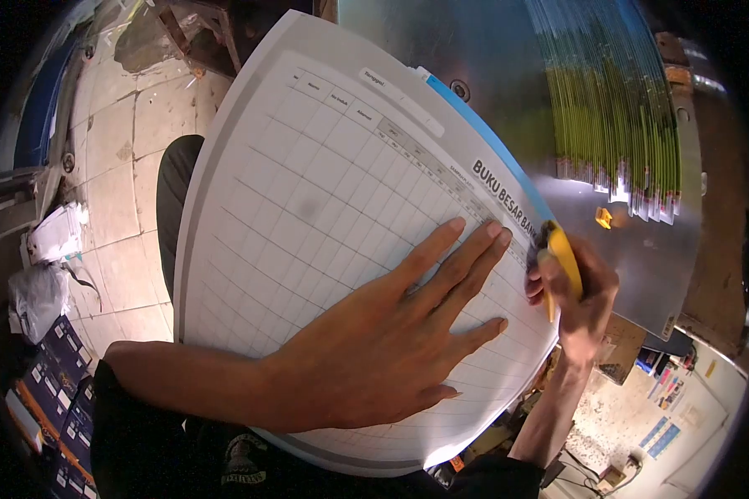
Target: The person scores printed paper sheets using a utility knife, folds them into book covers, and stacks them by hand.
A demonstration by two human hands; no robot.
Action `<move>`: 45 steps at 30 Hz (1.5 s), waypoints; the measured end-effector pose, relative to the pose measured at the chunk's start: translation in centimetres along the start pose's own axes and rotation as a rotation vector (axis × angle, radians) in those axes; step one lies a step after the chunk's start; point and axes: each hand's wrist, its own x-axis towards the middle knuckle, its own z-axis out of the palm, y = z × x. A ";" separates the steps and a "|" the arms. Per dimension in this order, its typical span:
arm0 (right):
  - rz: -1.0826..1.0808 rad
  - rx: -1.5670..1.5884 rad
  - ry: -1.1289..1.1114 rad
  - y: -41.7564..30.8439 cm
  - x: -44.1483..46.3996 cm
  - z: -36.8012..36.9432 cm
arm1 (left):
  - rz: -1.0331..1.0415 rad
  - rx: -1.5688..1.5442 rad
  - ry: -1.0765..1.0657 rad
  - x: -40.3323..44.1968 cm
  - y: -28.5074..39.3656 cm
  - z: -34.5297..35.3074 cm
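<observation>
A large white sheet printed with a ruled table and the heading "BUKU BESAR BANK" [300, 200] lies across the lap and the edge of the metal table. It has a blue strip along its upper right edge, and more sheets show beneath it. My left hand [383, 341] rests palm down on it, fingers spread. My right hand [587, 291] is closed around a yellow stapler-like tool [564, 258] with a dark head. That head is at the right edge of the sheets, near the end of the heading; whether it grips them is hidden.
A row of overlapping green-and-blue printed sheets [616, 125] lies on the shiny metal table [474, 41]. Beside them is a small orange-yellow object [603, 218]. Dark boxes [62, 358] and a plastic bag [37, 299] stand on the tiled floor [116, 200] at left.
</observation>
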 end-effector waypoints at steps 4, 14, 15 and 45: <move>-0.570 -0.333 -0.132 -1.0 -1.1 -0.6 | 0.000 0.009 0.028 -0.1 0.0 0.5; -0.459 -0.435 -0.158 -2.5 -2.2 0.9 | 0.014 -0.009 0.009 -0.1 -0.2 0.4; -0.447 -0.429 -0.173 -2.5 -2.2 0.8 | 0.011 -0.010 0.011 -0.1 -0.3 0.4; -0.608 -0.724 -0.106 -2.8 -3.6 1.9 | 0.048 -0.024 0.069 -0.1 -0.3 1.4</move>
